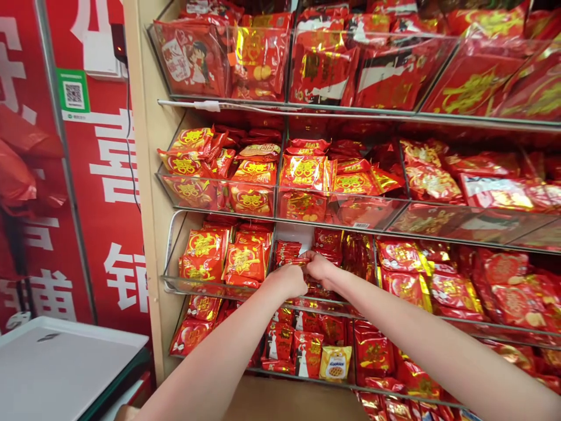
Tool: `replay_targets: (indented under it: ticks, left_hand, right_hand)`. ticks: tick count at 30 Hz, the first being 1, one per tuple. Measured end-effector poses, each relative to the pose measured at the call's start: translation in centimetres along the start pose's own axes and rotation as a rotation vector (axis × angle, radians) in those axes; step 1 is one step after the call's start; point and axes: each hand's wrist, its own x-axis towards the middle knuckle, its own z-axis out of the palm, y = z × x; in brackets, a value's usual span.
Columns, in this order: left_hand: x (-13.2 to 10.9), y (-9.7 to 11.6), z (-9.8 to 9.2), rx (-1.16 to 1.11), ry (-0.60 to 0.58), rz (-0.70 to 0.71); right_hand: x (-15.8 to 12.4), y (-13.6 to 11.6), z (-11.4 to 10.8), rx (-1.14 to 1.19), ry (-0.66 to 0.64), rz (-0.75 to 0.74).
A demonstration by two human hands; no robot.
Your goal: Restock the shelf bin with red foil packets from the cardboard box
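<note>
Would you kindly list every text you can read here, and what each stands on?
"Cookies": yellow packet.
"囍": red packets.
White characters on the red wall: cut off, unsure.
Green QR sticker: print too small.

2 hands [289,280] [323,269], 1 yellow cookie pkt [335,362], 1 QR sign [73,93]

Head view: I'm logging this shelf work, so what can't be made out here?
1. Head view: whether the left hand and right hand grip the small red packets; their own backs hide the fingers.
2. Head view: top-shelf packets, cut off by the upper edge.
3. Head view: QR sticker, too small to read.
4. Head view: print behind the clear bin fronts, blurred by glare.
</note>
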Motion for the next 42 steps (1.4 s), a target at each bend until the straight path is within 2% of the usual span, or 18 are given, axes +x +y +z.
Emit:
replay_targets:
  ticks: [6, 15, 25, 31, 38, 42]
  left_hand:
    - [-0.1, 0.1, -0.2, 0.001, -0.033, 0.021]
    - [0.2, 0.2, -0.1, 0.017, -0.046, -0.042]
    - [0.0, 0.4, -0.2, 0.027, -0.045, -0.07]
    - [-0.2, 0.3, -0.1, 0.035, -0.04, -0.087]
    - [-0.3, -0.1, 0.1, 0.022, 0.01, -0.078]
    - [-0.5, -0.2, 0.1, 0.018, 0.032, -0.079]
  right_hand:
    - [0.1, -0.3, 0.5, 0.044, 0.035, 0.056]
    - [-0.3, -0.2, -0.1, 0.192, -0.106, 0.11]
    - [-0.7, -0.1, 0.1, 0.21, -0.126, 0.141]
    - [-0.2, -0.2, 1.0, 0.245, -0.192, 0.171]
    - [1.8, -1.0, 0.8, 0.397, -0.066, 0.12]
    - [3.2, -1.7, 1.8, 0.437, -0.076, 0.128]
